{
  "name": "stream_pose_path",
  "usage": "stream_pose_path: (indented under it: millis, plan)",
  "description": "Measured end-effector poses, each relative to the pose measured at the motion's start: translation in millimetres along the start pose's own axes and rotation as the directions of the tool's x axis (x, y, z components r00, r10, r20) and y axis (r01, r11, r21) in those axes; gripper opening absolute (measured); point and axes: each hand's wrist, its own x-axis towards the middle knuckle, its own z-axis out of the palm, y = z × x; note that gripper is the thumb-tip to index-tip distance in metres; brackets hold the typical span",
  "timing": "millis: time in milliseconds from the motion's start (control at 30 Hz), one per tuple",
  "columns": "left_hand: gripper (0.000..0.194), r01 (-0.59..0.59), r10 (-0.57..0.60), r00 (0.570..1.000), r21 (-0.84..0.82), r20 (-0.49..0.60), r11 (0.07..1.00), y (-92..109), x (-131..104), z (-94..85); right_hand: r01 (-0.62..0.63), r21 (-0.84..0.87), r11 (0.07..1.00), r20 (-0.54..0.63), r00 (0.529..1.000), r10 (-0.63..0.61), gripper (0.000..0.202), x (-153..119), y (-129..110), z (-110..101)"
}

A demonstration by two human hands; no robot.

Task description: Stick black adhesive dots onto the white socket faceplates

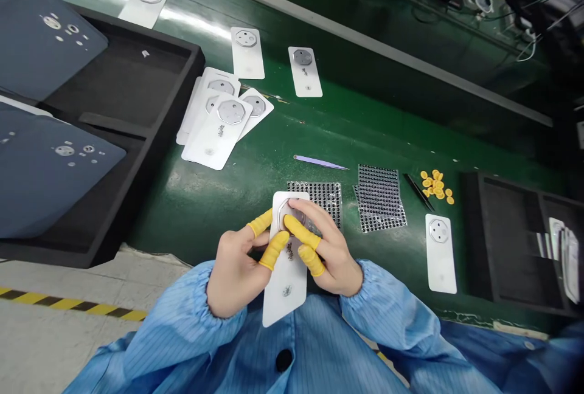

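White phone back panel (287, 272), edge pinched by left hand (239, 266), likely for steadiness; right hand (335, 257) touching its camera ring (282, 211), grip unclear.

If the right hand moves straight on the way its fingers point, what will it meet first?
Most likely the white panel: the fingertips of the right hand seem to touch its octagonal part, though depth is unclear.

The left tray (141, 190) and right tray (474, 224) flanked the middle of the bench (219, 199).
A held panel (285, 281) was between the left hand (239, 266) and right hand (335, 254), before a dot sheet (331, 194). Tweezers (319, 162) lay behind that sheet; overlapping dot sheets (381, 196), second tweezers (418, 192) and piled finger cots (437, 185) followed to its right. A lone panel (441, 263) lay beside the right tray, fanned panels (221, 135) beside the left tray, spaced panels (249, 62) behind those.
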Motion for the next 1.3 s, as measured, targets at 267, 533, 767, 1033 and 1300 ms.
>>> stream_pose_path:
  millis: [267, 533, 767, 1033, 1300]
  plan:
    - [0.029, 0.311, -0.293, 0.949, -0.507, 0.118, 0.804, 4, 4, 5.3, -0.285, 0.256, 0.924, -0.385, 0.847, 0.368, 0.043, 6, -2, 4]
    - [0.021, 0.352, -0.325, 0.935, -0.507, 0.143, 0.787, 7, 8, 8.1, -0.309, 0.556, 0.772, -0.32, 0.777, 0.542, 0.042, 7, -4, 10]
    - [0.019, 0.402, -0.414, 0.902, -0.586, 0.122, 0.704, 17, 8, 8.1, -0.32, 0.589, 0.742, -0.319, 0.751, 0.577, 0.04, 4, -11, 11]
    - [0.023, 0.478, -0.432, 0.874, -0.553, 0.223, 0.682, 0, 12, 10.5, -0.341, 0.665, 0.665, -0.252, 0.735, 0.629, 0.04, 5, -6, 13]
    - [0.026, 0.443, -0.391, 0.895, -0.51, 0.213, 0.737, -11, 14, 4.1, -0.377, 0.706, 0.6, -0.191, 0.714, 0.674, 0.039, 8, -3, 18]
